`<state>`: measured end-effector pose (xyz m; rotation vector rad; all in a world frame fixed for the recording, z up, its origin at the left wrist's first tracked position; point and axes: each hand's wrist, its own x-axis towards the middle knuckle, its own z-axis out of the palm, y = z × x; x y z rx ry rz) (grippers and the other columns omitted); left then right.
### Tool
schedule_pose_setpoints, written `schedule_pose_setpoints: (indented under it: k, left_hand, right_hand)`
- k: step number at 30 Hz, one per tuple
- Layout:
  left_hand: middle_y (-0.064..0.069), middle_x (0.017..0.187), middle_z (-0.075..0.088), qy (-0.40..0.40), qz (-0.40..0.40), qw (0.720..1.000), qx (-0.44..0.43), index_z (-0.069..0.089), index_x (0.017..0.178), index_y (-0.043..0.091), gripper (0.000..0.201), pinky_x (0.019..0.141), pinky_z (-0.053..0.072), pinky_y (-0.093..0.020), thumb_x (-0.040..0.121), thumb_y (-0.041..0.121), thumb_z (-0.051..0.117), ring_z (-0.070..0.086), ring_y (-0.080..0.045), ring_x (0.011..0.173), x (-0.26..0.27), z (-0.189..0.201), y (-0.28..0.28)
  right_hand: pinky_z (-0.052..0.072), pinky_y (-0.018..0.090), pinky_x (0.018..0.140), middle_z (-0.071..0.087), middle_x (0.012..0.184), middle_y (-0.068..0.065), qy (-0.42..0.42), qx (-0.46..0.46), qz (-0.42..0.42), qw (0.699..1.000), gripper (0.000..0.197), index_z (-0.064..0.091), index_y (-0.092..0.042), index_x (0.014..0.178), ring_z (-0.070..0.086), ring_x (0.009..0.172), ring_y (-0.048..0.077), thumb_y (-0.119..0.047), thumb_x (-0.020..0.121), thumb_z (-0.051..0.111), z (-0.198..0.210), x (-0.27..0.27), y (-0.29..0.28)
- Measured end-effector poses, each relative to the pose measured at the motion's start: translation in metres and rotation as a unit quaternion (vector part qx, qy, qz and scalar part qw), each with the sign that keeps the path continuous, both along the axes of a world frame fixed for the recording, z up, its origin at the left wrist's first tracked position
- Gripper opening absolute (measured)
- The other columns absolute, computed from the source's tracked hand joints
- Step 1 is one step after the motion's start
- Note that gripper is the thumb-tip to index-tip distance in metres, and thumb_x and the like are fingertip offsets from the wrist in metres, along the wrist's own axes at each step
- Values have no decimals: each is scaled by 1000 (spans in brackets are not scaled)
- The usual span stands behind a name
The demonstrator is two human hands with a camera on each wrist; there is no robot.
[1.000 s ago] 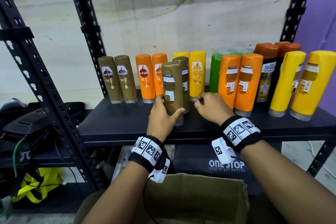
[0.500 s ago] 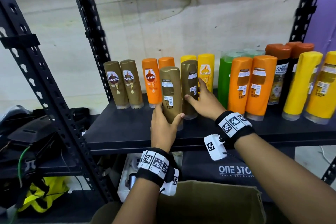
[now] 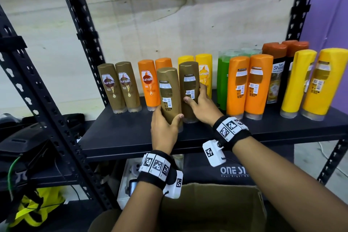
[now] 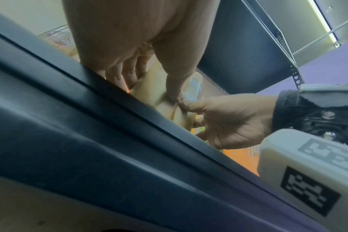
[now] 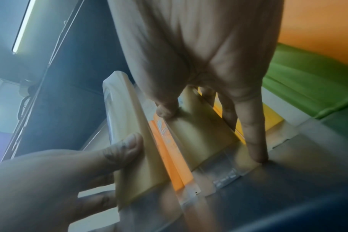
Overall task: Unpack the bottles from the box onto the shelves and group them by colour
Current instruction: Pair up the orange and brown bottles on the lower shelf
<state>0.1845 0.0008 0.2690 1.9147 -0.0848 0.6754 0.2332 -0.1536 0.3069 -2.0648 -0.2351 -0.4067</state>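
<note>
Fingers of the left hand [image 3: 163, 128] curl around the lower half of a brown bottle [image 3: 168, 96], thumb on its right edge and the other fingers wrapped behind its left side — a full grip, with the bottle standing upright above the palm near the front of the shelf [image 3: 131, 137]. Just right of that thumb, the right hand [image 3: 202, 107] clasps a second brown bottle [image 3: 189, 88]: its thumb presses the label side, and the remaining fingers reach round the far side, one fingertip coming down to the shelf board in the right wrist view. The two held bottles stand side by side, close but slightly apart. Beyond the left fingers, further back, stand two orange bottles [image 3: 149, 84]; left of them sit two more brown bottles [image 3: 119, 86], label forward. Behind the right fingers are yellow bottles [image 3: 204, 73], then green bottles [image 3: 222, 81] to their right — and past those more orange, dark and yellow ones. Below both wrists, the open cardboard box [image 3: 216, 207] sits under the shelf edge.
</note>
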Motion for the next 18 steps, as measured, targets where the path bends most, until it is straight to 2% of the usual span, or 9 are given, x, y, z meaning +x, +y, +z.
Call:
schedule_pose_setpoints:
  k: [3,7,13,18]
  left_hand:
    - [0,132,59,4,-9,1000,-9,50,137,17,62,104,48,-37,86,35,79,56,-17,123,-3,3,-3]
    - [4,129,60,2,-20,1000,-13,51,134,21,60,102,50,-36,84,36,81,58,-15,120,-7,5,-9]
    - [3,128,61,-9,-35,999,4,50,133,20,63,100,53,-46,83,43,80,60,-17,120,-19,16,-20]
    - [1,130,61,-16,-41,999,19,49,133,19,64,101,52,-47,82,44,80,59,-20,121,-31,22,-29]
  right_hand:
    - [43,34,99,46,149,7,2,3,16,1000,73,7,-26,155,51,133,26,-39,102,54,-2,-4,-3]
    - [43,35,105,46,151,7,-4,3,15,1000,75,7,-26,156,51,133,26,-41,101,56,-4,-12,-14]
    - [42,33,107,47,151,4,-16,-1,16,1000,70,12,-28,153,51,134,22,-43,100,55,-6,-33,-33]
    - [40,29,105,46,152,4,-30,4,12,999,70,14,-24,155,49,135,20,-41,101,55,-5,-51,-49]
